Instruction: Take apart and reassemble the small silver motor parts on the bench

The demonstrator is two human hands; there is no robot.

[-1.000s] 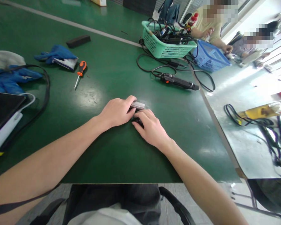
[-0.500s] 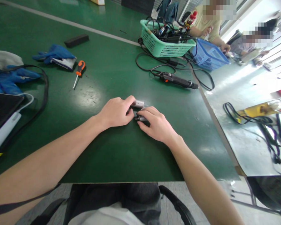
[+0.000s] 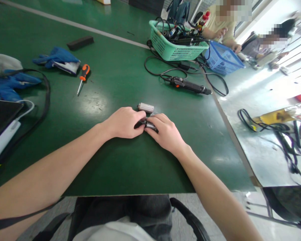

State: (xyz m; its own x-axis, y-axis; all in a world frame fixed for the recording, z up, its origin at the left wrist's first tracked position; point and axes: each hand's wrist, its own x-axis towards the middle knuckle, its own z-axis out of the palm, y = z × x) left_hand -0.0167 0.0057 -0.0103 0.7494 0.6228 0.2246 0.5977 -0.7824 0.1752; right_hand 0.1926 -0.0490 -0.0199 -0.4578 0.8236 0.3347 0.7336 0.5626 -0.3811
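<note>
My left hand (image 3: 125, 123) and my right hand (image 3: 167, 132) meet at the middle of the green mat (image 3: 120, 157). Both are closed on a small dark cylindrical part (image 3: 149, 125) with a metal end, pinched between their fingertips. Most of that part is hidden under the fingers. A short silver-grey cylinder (image 3: 145, 107) lies free on the mat just beyond my left fingers, touched by neither hand.
An orange-handled screwdriver (image 3: 82, 77), blue gloves (image 3: 56, 59) and a black block (image 3: 79, 43) lie at the far left. A black electric screwdriver (image 3: 188, 85) with cable lies ahead, before a green basket (image 3: 175, 50) and blue basket (image 3: 222, 60). Two other people sit far right.
My left hand has let go of the silver-grey cylinder and drawn back to join the right hand on the dark part. The cylinder now lies alone on the mat.
</note>
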